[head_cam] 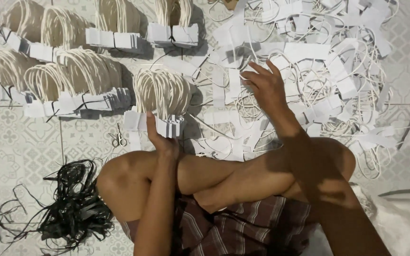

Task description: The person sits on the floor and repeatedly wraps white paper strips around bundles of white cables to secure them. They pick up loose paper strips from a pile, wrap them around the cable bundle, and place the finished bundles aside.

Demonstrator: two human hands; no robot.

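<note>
Paper-tabbed cord handles: light, floppy loops, stiff tabs. Your left hand [160, 137] pinches stacked bundle [162, 106] by tabs; right hand [266, 87], fingers spread, rests on loose pile [328, 71], far right on floor.

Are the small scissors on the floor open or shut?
Shut, it seems: the scissors lie with blades together pointing up, though they are small in view.

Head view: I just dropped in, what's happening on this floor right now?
A person sits cross-legged on the tiled floor. Their left hand grips a stack of cord loops with white paper tabs, while the right hand reaches into the loose pile of tabs and cords. Tied bundles lie in rows at upper left, small scissors beside them, black strips at lower left.
</note>
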